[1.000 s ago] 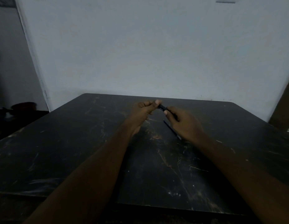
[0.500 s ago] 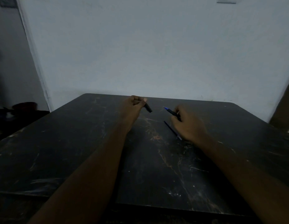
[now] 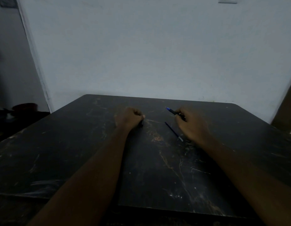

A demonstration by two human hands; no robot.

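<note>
Blue-tipped pen (image 3: 173,112) is pinched in your right hand (image 3: 190,126), tip pointing far-left. Left hand (image 3: 127,119) grip is curled round a dark cap (image 3: 142,123), low at the table (image 3: 76,144). Thin refill (image 3: 173,131) lies on the table just beside your right hand.

We see a table (image 3: 76,144) that is black, streaked with thin pale scratches and orange-brown veins running down its middle. The pen (image 3: 173,112) in our right hand (image 3: 190,126) has a black barrel and a bright blue tip. The refill (image 3: 173,131) lying on the table is dark blue with a pale silvery end. The cap (image 3: 142,123) in our left hand (image 3: 128,119) looks black. Behind, the wall (image 3: 149,54) is a plain pale blue-grey, and the bowl (image 3: 25,106) at far left is dull dark red
</note>
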